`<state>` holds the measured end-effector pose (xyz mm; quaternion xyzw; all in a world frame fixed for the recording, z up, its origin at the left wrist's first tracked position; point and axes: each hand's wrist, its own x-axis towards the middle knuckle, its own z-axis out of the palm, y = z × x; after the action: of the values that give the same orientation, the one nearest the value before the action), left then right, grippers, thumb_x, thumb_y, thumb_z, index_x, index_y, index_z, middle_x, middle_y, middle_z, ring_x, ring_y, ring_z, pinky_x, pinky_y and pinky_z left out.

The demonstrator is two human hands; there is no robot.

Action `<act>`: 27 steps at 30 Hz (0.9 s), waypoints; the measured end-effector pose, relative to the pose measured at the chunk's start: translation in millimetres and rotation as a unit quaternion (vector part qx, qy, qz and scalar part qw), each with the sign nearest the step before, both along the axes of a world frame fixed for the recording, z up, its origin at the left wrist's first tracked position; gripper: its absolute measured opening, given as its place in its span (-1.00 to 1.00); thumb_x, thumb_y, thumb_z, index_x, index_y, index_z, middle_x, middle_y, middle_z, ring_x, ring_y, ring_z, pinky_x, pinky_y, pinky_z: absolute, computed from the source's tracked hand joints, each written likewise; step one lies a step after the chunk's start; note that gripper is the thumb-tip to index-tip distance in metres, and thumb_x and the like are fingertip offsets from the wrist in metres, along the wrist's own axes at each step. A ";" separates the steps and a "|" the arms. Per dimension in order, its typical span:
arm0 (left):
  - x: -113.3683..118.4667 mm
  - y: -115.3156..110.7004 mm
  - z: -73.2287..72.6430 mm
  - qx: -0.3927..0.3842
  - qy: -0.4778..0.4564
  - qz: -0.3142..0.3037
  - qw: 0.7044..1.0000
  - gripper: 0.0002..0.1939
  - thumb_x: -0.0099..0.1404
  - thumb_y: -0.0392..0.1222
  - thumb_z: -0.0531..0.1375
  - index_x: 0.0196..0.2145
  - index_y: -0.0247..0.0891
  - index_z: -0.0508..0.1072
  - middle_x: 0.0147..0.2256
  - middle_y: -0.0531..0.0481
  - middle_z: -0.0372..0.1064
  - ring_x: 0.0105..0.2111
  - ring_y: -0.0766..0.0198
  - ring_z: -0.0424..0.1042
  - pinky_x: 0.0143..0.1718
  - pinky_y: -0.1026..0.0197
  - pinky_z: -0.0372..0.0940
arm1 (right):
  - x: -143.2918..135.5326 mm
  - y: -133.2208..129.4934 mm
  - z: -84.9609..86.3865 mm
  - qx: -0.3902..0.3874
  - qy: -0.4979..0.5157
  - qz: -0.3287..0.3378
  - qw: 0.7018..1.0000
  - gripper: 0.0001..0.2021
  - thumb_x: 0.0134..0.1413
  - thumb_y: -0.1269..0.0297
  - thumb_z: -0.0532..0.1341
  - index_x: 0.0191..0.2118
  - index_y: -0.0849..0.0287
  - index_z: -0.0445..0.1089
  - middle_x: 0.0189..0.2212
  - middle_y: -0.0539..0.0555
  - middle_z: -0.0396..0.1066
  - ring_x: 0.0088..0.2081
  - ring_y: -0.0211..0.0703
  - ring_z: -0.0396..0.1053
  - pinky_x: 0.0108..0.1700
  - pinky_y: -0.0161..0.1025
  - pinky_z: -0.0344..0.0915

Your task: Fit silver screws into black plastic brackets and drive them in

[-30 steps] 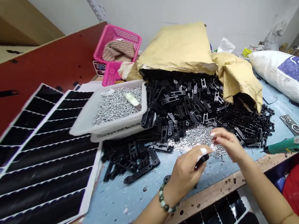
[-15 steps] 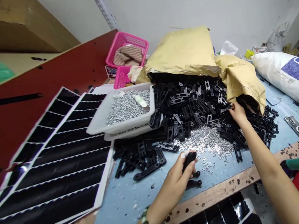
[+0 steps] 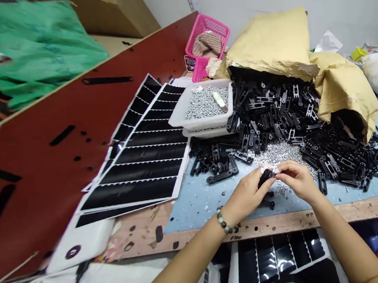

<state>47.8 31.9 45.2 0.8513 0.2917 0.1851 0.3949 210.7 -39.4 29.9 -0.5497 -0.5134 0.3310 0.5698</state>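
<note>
My left hand (image 3: 247, 195), a beaded bracelet at its wrist, is closed around a small black plastic part (image 3: 265, 177) above the front of the blue work surface. My right hand (image 3: 297, 181) meets it there, thumb and forefinger pinched at the part's right end. Whatever small piece lies between those fingertips is hidden. White coverings show on fingertips of both hands. Just below, more black parts (image 3: 268, 204) lie on the surface. Behind the hands spreads a pile of loose silver screws and nuts (image 3: 276, 153), backed by a large heap of black plastic parts (image 3: 272, 117).
A white tub (image 3: 177, 116) of screws with a light-handled tool on top stands left of the heap. Paper sacks (image 3: 269, 43) spill black parts. Sheets of black strips (image 3: 139, 171) lie at left beside a red board (image 3: 79, 163). Pink baskets (image 3: 197, 40) stand behind.
My right hand has come from the black heap by the small paper sack to my left hand, and both now meet at the black part. The view has swung left.
</note>
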 end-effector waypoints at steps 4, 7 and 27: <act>0.3 0.9 -6.9 0.092 0.009 -0.036 0.995 -0.80 0.38 -0.10 -0.03 -0.28 -0.24 0.29 -0.35 -0.03 0.34 -0.37 0.22 0.36 -0.33 0.20 0.24 | 3.5 -2.2 3.5 -0.006 -0.025 0.021 0.999 -0.89 0.03 0.19 0.27 -0.38 0.09 0.46 -0.37 0.06 0.43 -0.27 -0.13 0.37 -0.22 -0.18 0.32; 0.4 2.5 -9.6 0.132 0.006 -0.058 0.990 -0.78 0.39 -0.14 -0.07 -0.34 -0.23 0.28 -0.43 0.00 0.33 -0.45 0.25 0.34 -0.41 0.24 0.20 | 2.5 -2.6 -0.6 -0.016 -0.022 0.020 0.999 -0.87 0.02 0.17 0.28 -0.40 0.11 0.43 -0.37 0.05 0.42 -0.28 -0.14 0.37 -0.25 -0.20 0.32; -9.4 45.8 -49.4 0.060 0.049 -0.091 0.993 -0.81 0.34 -0.20 0.05 -0.23 -0.24 0.45 -0.24 -0.06 0.31 -0.17 0.16 0.30 -0.08 0.11 0.24 | -2.4 -8.3 -66.3 -0.039 -0.326 -0.050 0.943 -0.82 0.21 0.23 0.09 -0.10 0.11 0.32 -0.20 0.13 0.36 -0.15 -0.04 0.28 -0.11 -0.09 0.25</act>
<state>38.5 77.8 -4.2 0.9046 0.2203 0.1234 0.3433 208.3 -47.7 -36.4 -0.6744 -0.6295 0.1249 0.3653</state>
